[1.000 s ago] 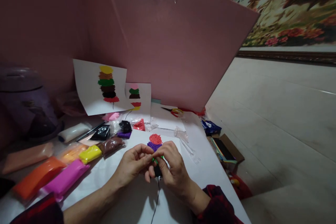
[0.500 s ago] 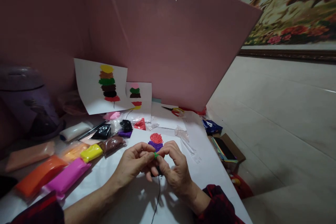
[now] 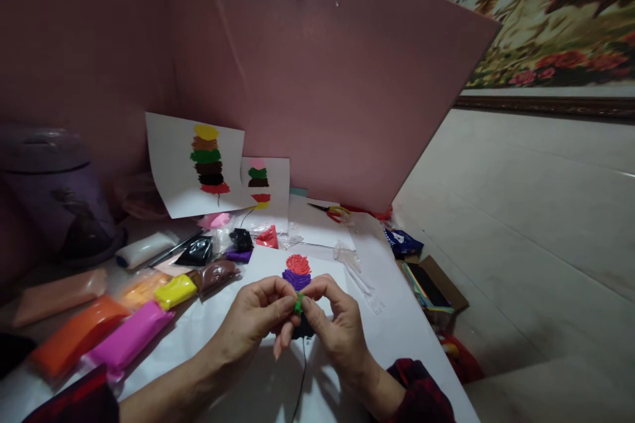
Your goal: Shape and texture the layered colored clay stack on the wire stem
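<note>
My left hand (image 3: 258, 317) and my right hand (image 3: 337, 324) meet at the middle, thumbs and fingers pinched on a small piece of green clay (image 3: 298, 303). Beneath them lies a white sheet (image 3: 262, 264) bearing a textured red clay round (image 3: 298, 264), with a purple clay band (image 3: 296, 279) directly below it. A black patch (image 3: 303, 327) shows between the hands, partly hidden. From it a thin dark string (image 3: 303, 370) runs down the sheet.
Bagged clay lies at the left, including yellow (image 3: 175, 291), magenta (image 3: 129, 338) and orange (image 3: 79, 337) packs. Two pictures (image 3: 169, 172) lean on the pink panel (image 3: 307, 79). Scissors (image 3: 333, 211) lie at the back; a plastic fork (image 3: 370, 292) is right of the sheet.
The green clay between my fingers shows more fully now. My fingertips have shifted slightly around it, and the whole view has moved a little.
</note>
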The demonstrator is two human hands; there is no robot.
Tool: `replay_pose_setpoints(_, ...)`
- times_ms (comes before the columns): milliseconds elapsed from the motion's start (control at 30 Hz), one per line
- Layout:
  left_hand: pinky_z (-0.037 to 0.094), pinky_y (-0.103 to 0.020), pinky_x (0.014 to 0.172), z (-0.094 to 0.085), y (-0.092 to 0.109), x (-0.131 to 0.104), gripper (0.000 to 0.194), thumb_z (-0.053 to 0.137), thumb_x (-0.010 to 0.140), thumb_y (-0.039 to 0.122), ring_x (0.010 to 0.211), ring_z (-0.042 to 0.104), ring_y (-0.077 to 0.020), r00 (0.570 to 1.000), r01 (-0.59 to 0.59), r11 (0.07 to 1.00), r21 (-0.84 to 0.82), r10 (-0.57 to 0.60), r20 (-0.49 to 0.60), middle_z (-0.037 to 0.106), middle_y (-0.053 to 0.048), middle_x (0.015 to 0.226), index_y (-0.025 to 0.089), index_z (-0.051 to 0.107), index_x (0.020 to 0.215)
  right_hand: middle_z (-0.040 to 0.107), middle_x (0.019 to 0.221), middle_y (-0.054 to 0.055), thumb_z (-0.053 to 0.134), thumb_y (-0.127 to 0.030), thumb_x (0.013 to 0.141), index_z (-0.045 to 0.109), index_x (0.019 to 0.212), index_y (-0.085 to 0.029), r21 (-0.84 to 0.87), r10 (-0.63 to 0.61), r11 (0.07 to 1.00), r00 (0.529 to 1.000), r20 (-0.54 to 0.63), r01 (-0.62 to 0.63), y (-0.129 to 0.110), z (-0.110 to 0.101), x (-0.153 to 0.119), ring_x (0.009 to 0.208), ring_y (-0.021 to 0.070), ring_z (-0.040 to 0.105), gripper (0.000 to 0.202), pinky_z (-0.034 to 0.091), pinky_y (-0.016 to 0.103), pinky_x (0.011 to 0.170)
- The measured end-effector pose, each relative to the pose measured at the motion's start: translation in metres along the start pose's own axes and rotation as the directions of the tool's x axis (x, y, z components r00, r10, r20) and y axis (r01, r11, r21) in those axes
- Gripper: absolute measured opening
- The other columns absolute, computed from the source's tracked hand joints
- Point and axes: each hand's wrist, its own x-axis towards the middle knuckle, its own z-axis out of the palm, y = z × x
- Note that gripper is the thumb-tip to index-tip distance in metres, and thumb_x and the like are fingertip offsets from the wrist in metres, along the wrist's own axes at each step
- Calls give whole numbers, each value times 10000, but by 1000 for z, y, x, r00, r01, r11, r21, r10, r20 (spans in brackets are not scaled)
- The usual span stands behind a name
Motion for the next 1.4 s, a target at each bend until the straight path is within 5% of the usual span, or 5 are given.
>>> replay_pose_setpoints(100, 417, -187, 325, -4, -6, 2, 326, 789, 658, 385, 382, 581, -117, 999, -37, 999, 0, 37, 34, 655, -8, 587, 137, 594, 739, 571, 717, 2, 594, -237, 831, 611, 799, -191, 64, 105, 992, 994, -9, -105, 3, 0, 0, 670, 151, 532, 58, 455, 282, 632)
replay_pose_setpoints(500, 418, -186, 343, -8, -9, 5, 322, 779, 678, 365, 380, 562, -113, 998, -70, 998, 3, 70, -7, 619, 9, 505, 122, 654, 849, 620, 807, 34, 542, -130, 857, 632, 912, -220, -42, -185, 982, 982, 44, 187, -6, -2, 1, 815, 199, 543, 138, 442, 352, 750)
replay_pose_setpoints(833, 420, -184, 351, -5, -6, 4, 292, 796, 640, 354, 392, 554, -107, 1000, 12, 998, 63, -11, -22, 617, -7, 479, 98, 690, 732, 555, 711, 19, 521, -109, 849, 578, 791, -199, -61, -176, 982, 984, 33, 178, 0, -2, 2, 725, 182, 509, 121, 420, 329, 669)
replay_pose_setpoints(1133, 406, -196, 373, 2, -4, -7, 332, 723, 681, 436, 372, 512, -94, 999, -16, 971, 238, 27, -42, 559, 30, 447, 121, 616, 693, 540, 685, 32, 494, -95, 837, 518, 735, -190, -103, -236, 964, 967, 92, 245, -3, -3, -2, 705, 187, 486, 141, 399, 328, 639)
replay_pose_setpoints(1400, 337, -176, 379, 0, -2, -9, 339, 557, 823, 485, 411, 421, -63, 990, -97, 897, 432, 131, -49, 455, 69, 538, 152, 540, 759, 560, 738, 31, 516, -149, 868, 569, 809, -185, -140, -152, 978, 988, 32, 155, 2, -2, -3, 710, 179, 514, 86, 417, 312, 635)
